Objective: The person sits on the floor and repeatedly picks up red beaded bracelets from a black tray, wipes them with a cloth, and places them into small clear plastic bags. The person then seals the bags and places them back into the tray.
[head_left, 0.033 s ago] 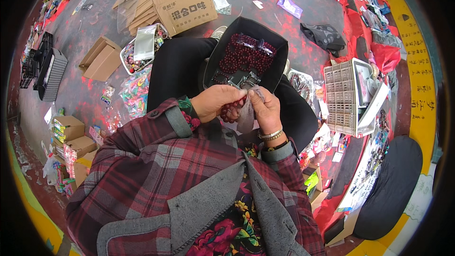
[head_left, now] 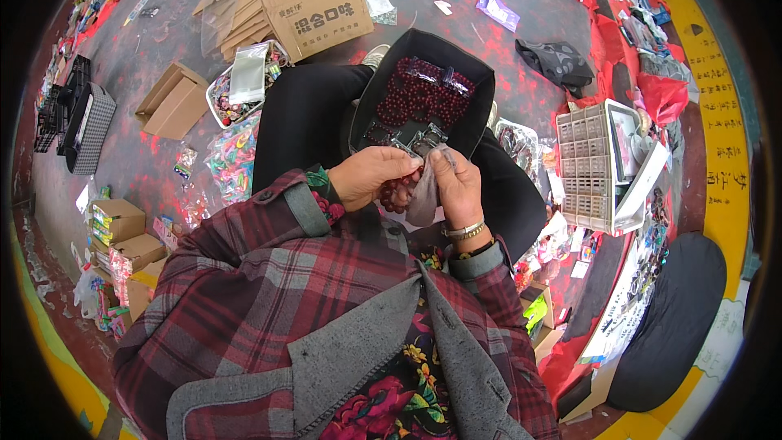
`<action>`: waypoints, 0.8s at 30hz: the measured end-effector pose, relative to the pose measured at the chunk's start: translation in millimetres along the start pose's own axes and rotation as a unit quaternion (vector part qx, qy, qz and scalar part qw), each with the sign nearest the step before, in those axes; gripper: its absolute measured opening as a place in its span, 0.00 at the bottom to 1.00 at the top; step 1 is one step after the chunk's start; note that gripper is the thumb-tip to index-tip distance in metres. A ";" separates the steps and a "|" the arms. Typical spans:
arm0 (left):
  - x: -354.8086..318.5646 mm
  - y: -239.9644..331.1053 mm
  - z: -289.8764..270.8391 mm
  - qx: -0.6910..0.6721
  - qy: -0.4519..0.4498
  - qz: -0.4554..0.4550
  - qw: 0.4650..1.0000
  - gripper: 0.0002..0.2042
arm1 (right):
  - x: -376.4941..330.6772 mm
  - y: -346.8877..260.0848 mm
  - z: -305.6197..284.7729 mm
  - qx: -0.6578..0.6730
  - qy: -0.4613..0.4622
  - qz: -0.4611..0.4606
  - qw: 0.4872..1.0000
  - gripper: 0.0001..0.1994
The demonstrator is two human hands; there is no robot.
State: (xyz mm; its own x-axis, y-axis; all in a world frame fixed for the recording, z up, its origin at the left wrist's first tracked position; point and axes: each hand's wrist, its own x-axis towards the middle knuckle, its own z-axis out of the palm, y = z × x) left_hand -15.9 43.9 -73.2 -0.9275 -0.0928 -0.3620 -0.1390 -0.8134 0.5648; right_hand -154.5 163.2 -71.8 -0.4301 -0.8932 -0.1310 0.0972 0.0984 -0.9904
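Note:
My left hand (head_left: 371,178) is closed around a string of dark red round beads (head_left: 396,194), which hangs below its fingers. Beside it, my right hand (head_left: 459,189) pinches a thin, pale grey piece of cloth (head_left: 423,200) between thumb and fingers. The cloth hangs against the beads, and the two hands nearly meet. Just beyond them, a black open box (head_left: 476,81) rests between my legs. Many strings of dark red beads (head_left: 419,102) lie inside it, with some clear plastic wrapping (head_left: 428,137) at its near end.
Flattened cardboard and a carton (head_left: 322,12) stand at the far left. A white basket (head_left: 244,85) of small goods sits by my left leg, near an open cardboard box (head_left: 173,100). To the right are a beige plastic crate (head_left: 584,167) and a black oval stool seat (head_left: 672,322).

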 end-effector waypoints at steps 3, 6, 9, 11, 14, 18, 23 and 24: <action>1.9 -2.3 -3.7 -0.016 0.013 0.012 1.000 0.11 | 4.0 13.2 0.3 0.175 0.012 0.060 0.983 0.10; 1.2 1.9 -2.9 -0.069 0.025 0.051 0.996 0.11 | 1.3 -1.4 4.3 0.242 -0.013 0.066 0.968 0.10; -1.1 4.3 -0.8 -0.072 0.012 0.059 0.996 0.11 | -0.7 -1.1 5.0 0.202 -0.022 0.052 0.978 0.09; -2.5 6.2 1.9 -0.061 0.006 0.038 0.997 0.11 | -1.0 -0.3 3.6 0.159 -0.022 0.039 0.986 0.07; -2.5 6.4 2.2 -0.024 0.010 -0.007 1.000 0.10 | -0.2 6.1 -3.6 0.073 -0.013 0.016 0.997 0.06; 1.9 -2.5 -2.8 0.007 0.014 -0.013 1.000 0.09 | 1.6 12.6 -2.4 0.106 0.011 0.035 0.994 0.07; 0.6 0.7 -4.3 -0.060 0.030 0.037 0.997 0.11 | 3.7 6.6 3.9 0.249 0.036 0.094 0.963 0.08; 0.7 2.0 -4.7 -0.067 0.027 0.048 0.996 0.11 | 2.8 3.0 6.0 0.237 0.038 0.082 0.967 0.08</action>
State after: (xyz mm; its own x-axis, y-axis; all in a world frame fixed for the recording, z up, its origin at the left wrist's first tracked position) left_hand -15.2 39.5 -75.8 -0.9141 -0.2012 -0.3521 0.0002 -0.8685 0.4958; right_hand -150.0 158.3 -74.9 -0.4373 -0.8456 -0.3061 0.5627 0.0083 -0.8266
